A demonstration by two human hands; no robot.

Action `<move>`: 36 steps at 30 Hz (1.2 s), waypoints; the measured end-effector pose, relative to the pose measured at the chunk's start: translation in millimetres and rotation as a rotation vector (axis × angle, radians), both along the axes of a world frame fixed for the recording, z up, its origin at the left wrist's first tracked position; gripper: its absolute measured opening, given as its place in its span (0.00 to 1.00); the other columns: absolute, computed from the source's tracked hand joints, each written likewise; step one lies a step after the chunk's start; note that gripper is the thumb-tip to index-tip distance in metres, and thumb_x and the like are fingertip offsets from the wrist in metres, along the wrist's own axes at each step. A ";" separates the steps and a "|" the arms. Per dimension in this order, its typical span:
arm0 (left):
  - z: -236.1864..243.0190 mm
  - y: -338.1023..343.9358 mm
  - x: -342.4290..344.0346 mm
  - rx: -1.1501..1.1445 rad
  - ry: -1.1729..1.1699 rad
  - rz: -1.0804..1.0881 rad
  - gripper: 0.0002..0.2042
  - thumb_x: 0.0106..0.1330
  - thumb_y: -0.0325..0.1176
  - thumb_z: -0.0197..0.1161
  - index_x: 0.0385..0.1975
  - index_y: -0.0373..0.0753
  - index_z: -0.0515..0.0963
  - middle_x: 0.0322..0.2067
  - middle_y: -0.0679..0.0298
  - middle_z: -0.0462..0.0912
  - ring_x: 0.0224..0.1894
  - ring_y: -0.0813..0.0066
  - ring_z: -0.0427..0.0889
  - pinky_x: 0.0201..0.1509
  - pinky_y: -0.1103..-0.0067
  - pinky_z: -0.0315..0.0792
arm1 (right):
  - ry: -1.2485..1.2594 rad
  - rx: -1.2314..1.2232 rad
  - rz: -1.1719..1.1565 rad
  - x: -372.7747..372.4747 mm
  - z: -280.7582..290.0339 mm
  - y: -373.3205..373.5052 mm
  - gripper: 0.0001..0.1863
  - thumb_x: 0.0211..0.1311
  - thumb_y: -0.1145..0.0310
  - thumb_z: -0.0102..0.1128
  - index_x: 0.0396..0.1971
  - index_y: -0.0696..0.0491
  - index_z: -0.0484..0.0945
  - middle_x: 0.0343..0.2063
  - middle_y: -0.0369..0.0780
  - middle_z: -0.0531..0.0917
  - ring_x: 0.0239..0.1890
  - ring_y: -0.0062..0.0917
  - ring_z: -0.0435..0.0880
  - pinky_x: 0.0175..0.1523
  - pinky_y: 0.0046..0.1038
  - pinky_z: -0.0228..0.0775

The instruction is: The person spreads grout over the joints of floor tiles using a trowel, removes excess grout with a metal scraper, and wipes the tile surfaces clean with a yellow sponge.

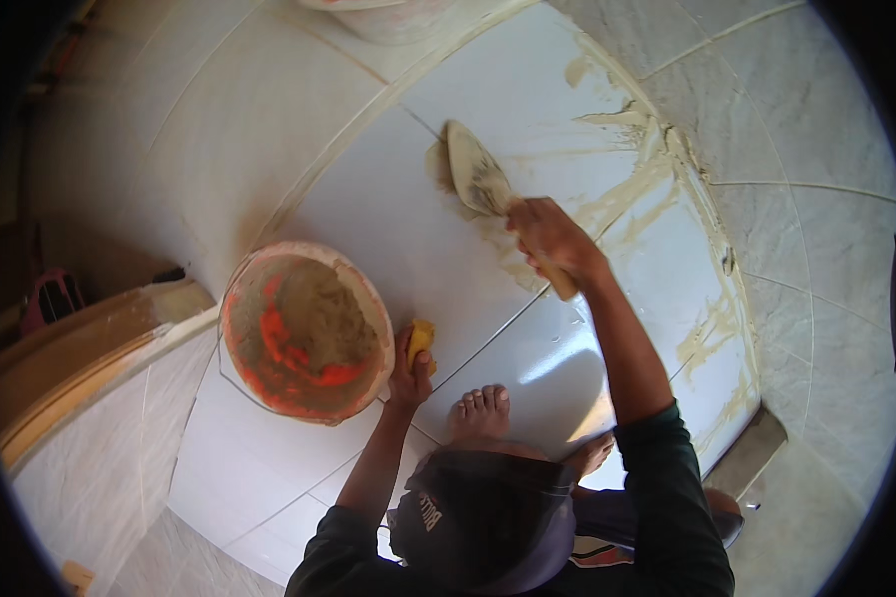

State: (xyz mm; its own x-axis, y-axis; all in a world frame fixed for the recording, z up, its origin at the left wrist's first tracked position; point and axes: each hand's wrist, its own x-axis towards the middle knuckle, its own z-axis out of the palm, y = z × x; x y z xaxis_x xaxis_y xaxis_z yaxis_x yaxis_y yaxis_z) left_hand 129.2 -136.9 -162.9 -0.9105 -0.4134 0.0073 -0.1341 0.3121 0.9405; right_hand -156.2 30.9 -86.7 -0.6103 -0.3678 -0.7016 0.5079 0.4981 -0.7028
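My right hand (553,242) is wrapped round the wooden handle of a trowel (476,171). The pointed, paste-coated blade lies over the white floor tiles (368,189), beside a small patch of wet beige grout (437,166). A yellow sponge (422,339) is in my left hand (406,373), close to the right side of a bucket (259,370). Thick beige-grey grout (336,313) fills part of this orange-lined bucket, and its rim is crusted. More grout smears (632,194) spread over the tiles to the right of the trowel and along the wall joint.
Marbled tile walls (806,119) border the floor on the right and at the upper left. A wooden door frame (90,358) stands at the left. Another pale container (388,18) shows at the top edge. A dark gap (749,450) lies at the lower right corner.
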 end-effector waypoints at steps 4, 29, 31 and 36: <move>-12.4 2.9 -1.1 -0.108 0.050 -0.011 0.24 0.74 0.44 0.51 0.57 0.26 0.67 0.39 0.50 0.74 0.40 0.58 0.75 0.45 0.66 0.70 | -0.024 0.137 0.156 12.5 -5.5 -74.4 0.16 0.68 0.53 0.55 0.35 0.52 0.75 0.23 0.35 0.75 0.19 0.20 0.74 0.22 0.25 0.69; -30.5 -2.4 19.7 -0.184 -0.020 -0.080 0.24 0.74 0.38 0.50 0.61 0.24 0.65 0.54 0.42 0.75 0.59 0.48 0.73 0.65 0.64 0.66 | 0.036 0.279 0.445 8.8 62.9 -133.7 0.15 0.69 0.60 0.48 0.27 0.56 0.70 0.21 0.39 0.75 0.23 0.25 0.79 0.25 0.32 0.75; -30.8 -8.8 12.8 -0.236 0.017 -0.092 0.24 0.74 0.38 0.50 0.61 0.24 0.65 0.54 0.42 0.74 0.59 0.48 0.73 0.65 0.64 0.65 | 0.310 0.285 0.641 -0.2 52.0 -125.6 0.16 0.68 0.63 0.46 0.27 0.60 0.73 0.23 0.47 0.81 0.30 0.39 0.87 0.29 0.43 0.79; -33.0 2.3 10.9 -0.120 -0.013 -0.077 0.23 0.74 0.38 0.51 0.61 0.26 0.65 0.52 0.44 0.76 0.54 0.52 0.78 0.58 0.66 0.72 | 0.863 0.666 0.673 -48.2 -7.6 -88.4 0.11 0.60 0.71 0.51 0.36 0.60 0.81 0.32 0.54 0.85 0.35 0.48 0.88 0.43 0.46 0.81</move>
